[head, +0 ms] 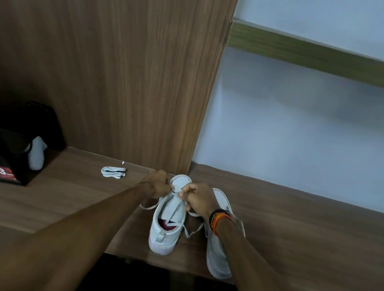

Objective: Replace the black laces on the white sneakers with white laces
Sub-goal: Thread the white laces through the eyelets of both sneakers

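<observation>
— Both forearms reach away from you to the sneaker [168,223]; where's the lace?
— Your left hand [156,185] and right hand [198,197] each pinch the white lace [191,230] at the toe-end eyelets. Sneaker's long axis runs straight away from you, heel nearest.
— Anything in the way?
— Second sneaker [219,250] lies just right, under your wrist; spare lace [113,172] lies left on the desk [306,240].

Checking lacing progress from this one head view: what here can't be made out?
- Eyelets near the toe of the left sneaker: covered by left hand and right hand.
- Right sneaker lacing: hidden under the right forearm.
- Bundled white lace: too small for detail.
</observation>
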